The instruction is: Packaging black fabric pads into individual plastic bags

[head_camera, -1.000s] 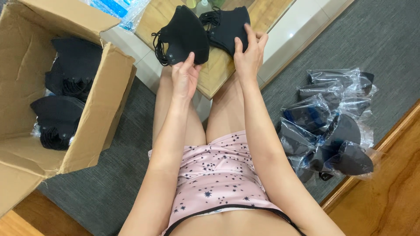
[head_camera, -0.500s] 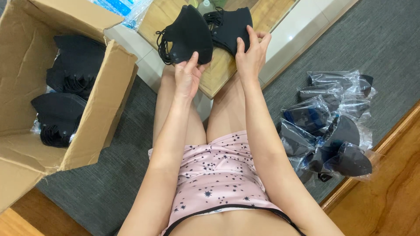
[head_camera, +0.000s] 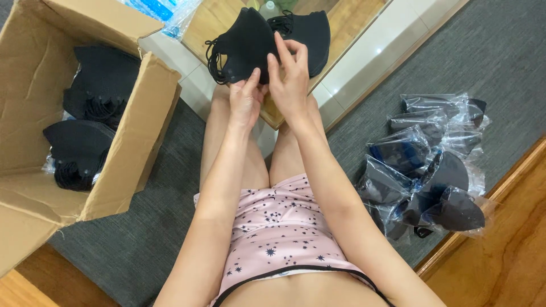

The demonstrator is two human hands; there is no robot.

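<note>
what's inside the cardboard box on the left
The cardboard box holds stacks of black masks, ear loops hanging at their edges, with a bit of clear plastic beneath. The box wall hides the lower stack's bottom, so the count is unclear.

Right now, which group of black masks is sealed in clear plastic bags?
The pile on the grey carpet at the right; the masks in the cardboard box and in both hands are unwrapped.

Both hands meet on the black mask: left hand pinches beneath, right hand beside it, second mask just beyond the fingertips.
</note>
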